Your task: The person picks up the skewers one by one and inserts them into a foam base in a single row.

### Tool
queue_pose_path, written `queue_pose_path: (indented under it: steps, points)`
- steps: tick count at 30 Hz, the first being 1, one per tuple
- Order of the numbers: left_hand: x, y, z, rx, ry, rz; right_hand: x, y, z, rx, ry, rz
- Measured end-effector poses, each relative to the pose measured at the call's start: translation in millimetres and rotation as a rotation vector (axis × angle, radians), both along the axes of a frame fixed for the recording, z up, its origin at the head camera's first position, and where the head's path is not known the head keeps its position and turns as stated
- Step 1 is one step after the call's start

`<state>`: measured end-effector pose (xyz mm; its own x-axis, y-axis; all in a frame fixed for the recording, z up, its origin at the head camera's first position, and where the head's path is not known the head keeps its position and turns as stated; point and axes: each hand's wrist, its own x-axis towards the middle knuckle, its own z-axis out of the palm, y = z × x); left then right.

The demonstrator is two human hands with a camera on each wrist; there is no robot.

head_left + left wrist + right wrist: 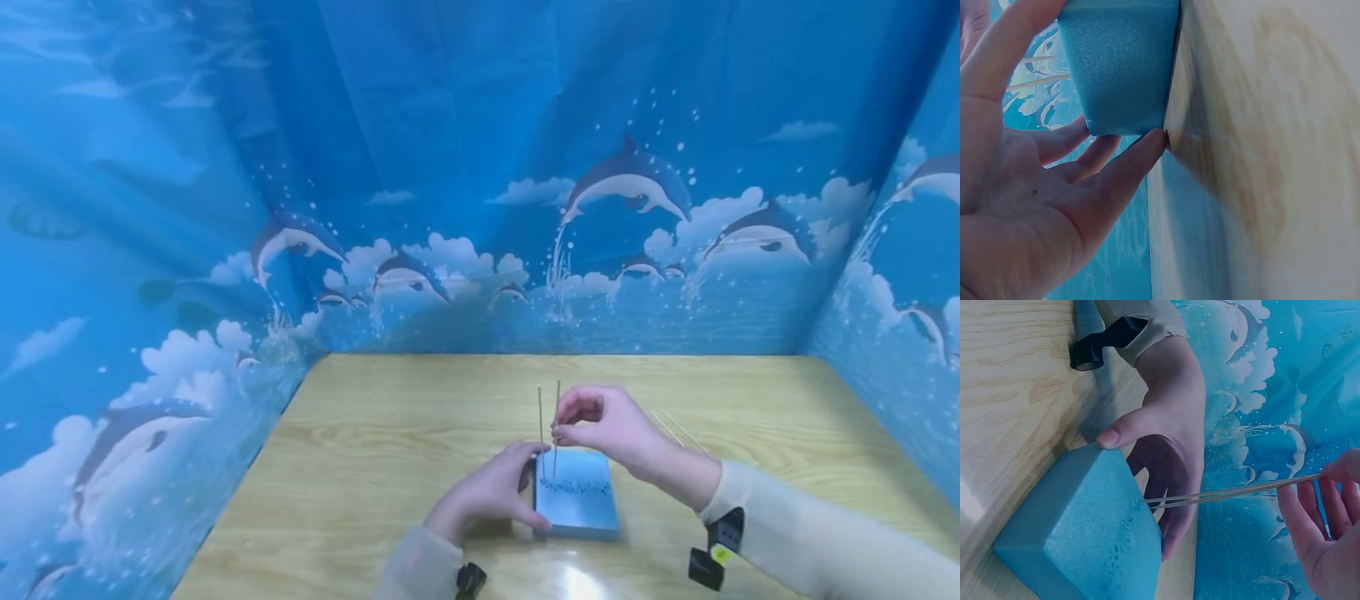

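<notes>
A blue foam block (576, 510) lies on the table with a row of small holes across its top. My left hand (491, 490) holds the block's left side, its thumb toward the front corner and the fingers round the back; the left wrist view shows this grip (1041, 187) from below. Two thin wooden sticks rise from the left end of the row. The left stick (541, 425) stands by itself. My right hand (611, 429) pinches the other stick (556, 465) between thumb and fingers, partway up. In the right wrist view, both sticks' lower ends meet the block near its holes.
Two more thin sticks (678, 428) lie on the wooden table (360, 450), behind the right forearm. A blue curtain printed with dolphins (450, 208) encloses the table at the back and sides. Each wrist wears a black camera mount (716, 550).
</notes>
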<state>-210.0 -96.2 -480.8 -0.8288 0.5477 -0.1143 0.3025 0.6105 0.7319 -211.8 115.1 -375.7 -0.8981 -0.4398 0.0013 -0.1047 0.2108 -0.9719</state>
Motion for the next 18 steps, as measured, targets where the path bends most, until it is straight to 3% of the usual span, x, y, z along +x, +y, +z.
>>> queue_pose_path:
  steps: [18]
  points:
    - [1.1, -0.1, -1.8, 0.016, 0.007, -0.002, 2.0, 0, -12.4, 0.024, 0.017, -0.038]
